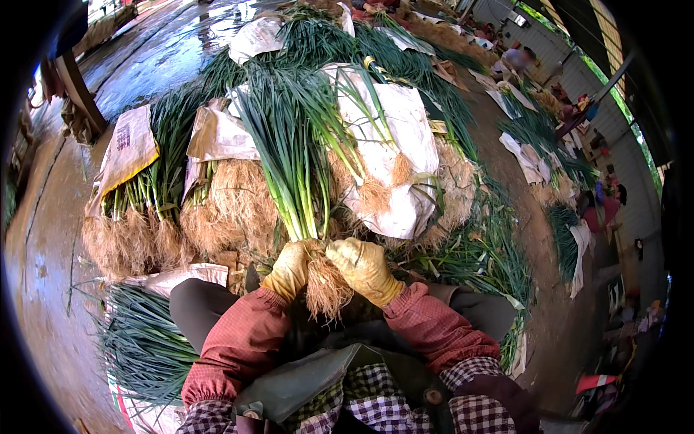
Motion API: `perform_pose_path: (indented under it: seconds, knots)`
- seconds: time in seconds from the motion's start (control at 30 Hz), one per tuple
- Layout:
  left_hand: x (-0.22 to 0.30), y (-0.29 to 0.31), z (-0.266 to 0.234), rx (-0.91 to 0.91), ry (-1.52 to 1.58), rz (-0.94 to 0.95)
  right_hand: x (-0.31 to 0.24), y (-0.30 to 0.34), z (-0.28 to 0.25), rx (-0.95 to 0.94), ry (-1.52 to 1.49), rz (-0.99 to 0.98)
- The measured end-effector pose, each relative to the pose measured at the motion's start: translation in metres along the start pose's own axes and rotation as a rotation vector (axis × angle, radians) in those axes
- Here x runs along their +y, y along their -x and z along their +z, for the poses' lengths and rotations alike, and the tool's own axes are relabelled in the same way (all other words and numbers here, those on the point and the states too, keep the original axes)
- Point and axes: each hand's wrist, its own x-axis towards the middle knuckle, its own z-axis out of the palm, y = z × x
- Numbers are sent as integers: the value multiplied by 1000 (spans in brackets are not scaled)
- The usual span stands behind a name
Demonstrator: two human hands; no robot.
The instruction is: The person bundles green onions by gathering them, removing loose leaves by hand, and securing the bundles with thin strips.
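Note:
A bunch of green onions (300, 195) lies in front of me, its long leaves pointing away and its pale stems toward me. My left hand (289, 267), in a yellowish glove, is closed around the stem bases. My right hand (363, 269), gloved alike, is closed at the right side of the same bases, its fingertips partly hidden. Tan, stringy roots (327, 289) hang between the two hands. Just beyond, a few loose green onions (372, 194) rest on a white sack (416, 155).
Root-on bundles (134, 235) partly covered by sacks (130, 148) stand at the left. Cut leaves (484, 249) are strewn at the right, and more leaves (144, 343) lie by my left leg. Other people (515, 61) sit along rows of onions at the far right.

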Motion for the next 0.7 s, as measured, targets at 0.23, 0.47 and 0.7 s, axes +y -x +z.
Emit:
perform_pose_path:
  seconds: [0.23, 0.47, 0.7]
  knots:
    - [3, 7, -2, -326, 101, -232, 61, -19, 8, -227, -1031, 1204]
    - [6, 21, 14, -263, -31, -215, 89, -64, -52, 165, -809, 902]
    - [9, 34, 14, -240, -78, -107, 88, -35, -187, 1160, -819, 754]
